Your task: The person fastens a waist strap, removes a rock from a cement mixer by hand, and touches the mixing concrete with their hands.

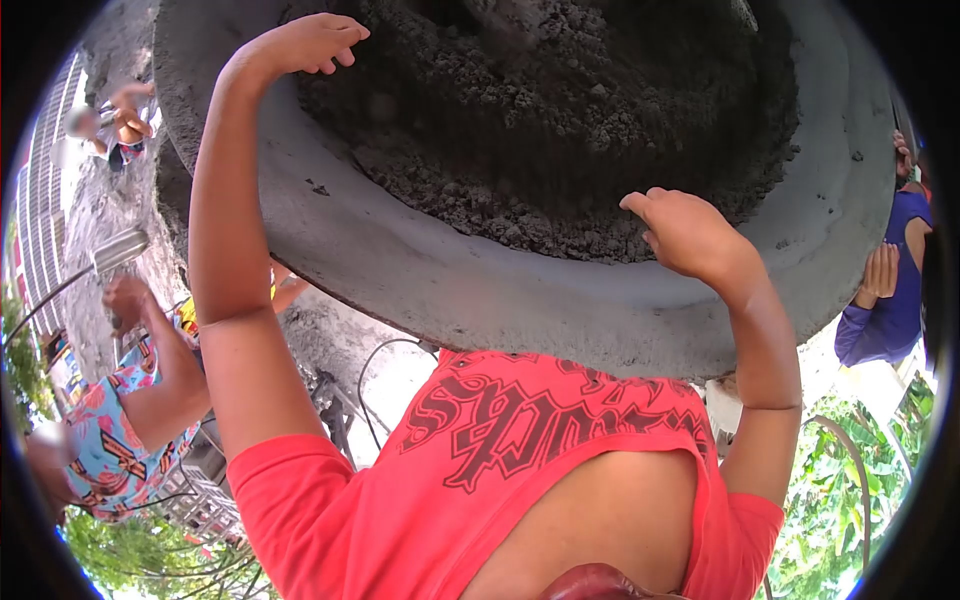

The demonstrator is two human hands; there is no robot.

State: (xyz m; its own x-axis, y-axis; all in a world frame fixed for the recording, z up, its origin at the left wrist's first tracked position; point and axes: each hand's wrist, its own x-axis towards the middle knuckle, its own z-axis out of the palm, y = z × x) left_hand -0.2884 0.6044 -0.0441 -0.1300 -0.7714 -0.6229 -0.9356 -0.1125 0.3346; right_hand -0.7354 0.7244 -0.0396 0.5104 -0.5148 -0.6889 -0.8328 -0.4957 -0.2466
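Note:
A large round grey basin [560,310] with a broad, smooth rim fills the upper part of the view. Dark, crumbly grey material [560,110] lies inside it, loose and lumpy towards the near edge. Over the rim's left side hangs my left hand [310,45], its fingers loosely bent and apart, with nothing seen in them. My right hand [690,232] is above the near right edge of the dark material, index finger and thumb apart. Nothing shows in it either, though its palm side is hidden.
At left is a person in a floral shirt [150,400], one arm raised beside a grey metal tool [118,250]. Someone else [115,125] is farther back. On the right, a person with a blue sleeve [895,300] has a hand [880,272] at the rim.

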